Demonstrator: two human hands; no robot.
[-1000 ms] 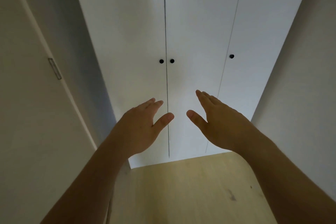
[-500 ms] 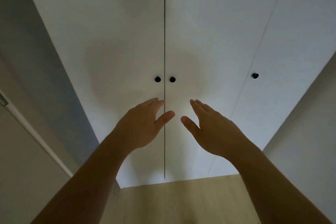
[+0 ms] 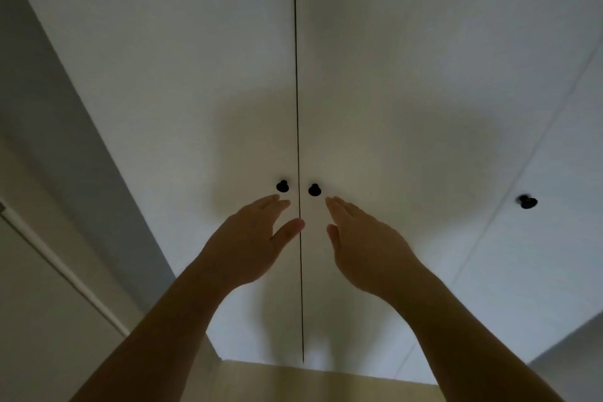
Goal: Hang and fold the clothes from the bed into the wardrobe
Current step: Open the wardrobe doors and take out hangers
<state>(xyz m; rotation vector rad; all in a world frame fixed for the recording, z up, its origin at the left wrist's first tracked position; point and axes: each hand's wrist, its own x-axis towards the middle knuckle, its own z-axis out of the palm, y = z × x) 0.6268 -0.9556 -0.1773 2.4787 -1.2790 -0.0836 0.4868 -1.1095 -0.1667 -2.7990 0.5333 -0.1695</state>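
White wardrobe ahead, doors shut; pale floor along the bottom edge. Holds left hand and right hand up, fingers straight, gripping nothing, just below 2 black knobs, left knob and right knob, beside the centre seam. Could slip off such small knobs, or swing a door into the head if pulled from this close. No clothes or bed in view. No writing or labels to read.

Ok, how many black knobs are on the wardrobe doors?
3. Left-door knob and middle-door knob flank the centre gap; the third knob sits far right on the next door. Others may be out of frame.
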